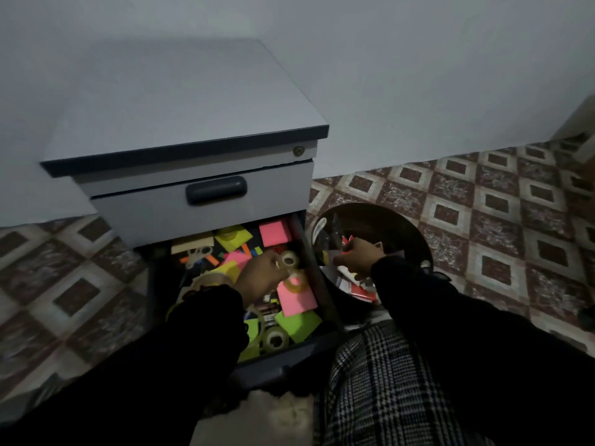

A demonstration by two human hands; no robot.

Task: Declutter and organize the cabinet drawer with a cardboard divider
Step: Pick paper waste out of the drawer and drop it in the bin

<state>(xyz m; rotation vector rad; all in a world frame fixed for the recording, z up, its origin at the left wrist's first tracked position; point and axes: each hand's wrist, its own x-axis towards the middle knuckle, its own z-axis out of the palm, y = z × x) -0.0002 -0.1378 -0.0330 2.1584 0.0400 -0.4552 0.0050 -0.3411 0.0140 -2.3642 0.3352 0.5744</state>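
**Hands over a cluttered drawer and a round bin**

Nearest the camera lie a checked woven fabric [383,391] over the person's lap and two dark sleeves reaching forward. Below the left sleeve, the open drawer [325,304] shows its dark front lip and thin dark side wall. At its near end, well short of the fingers, sit a clear glossy tape roll [276,339] and a lime-green square pad [297,325], matte and flat-edged. Just short of the left fingers a pink rectangular pad [297,299] lies tilted, with an amber tape ring [296,283] resting on it.

The left hand [260,278] curls its fingers [279,263] around a small clear tape roll [289,259], a shiny plastic ring held above the clutter. Left of the fingers a large tan tape roll [209,280] is half hidden by the sleeve. Beyond the fingers lie a yellow pad [233,238], a pink square pad [275,232], pale-handled scissors [197,254] and scattered orange and blue strips.

The right hand [357,257] hangs over a round dark bin [418,233] beside the drawer, fingers curled on pale paper scraps [343,272]; blur hides the exact grip. Red and white papers fill the bin under those fingers.

Farther off stands the grey cabinet [193,217], smooth-faced, with a dark rounded handle [216,189], a small brass lock [298,151] and a flat top edged in dark trim. Patterned diamond floor tiles [483,201] run to a plain wall [418,75].
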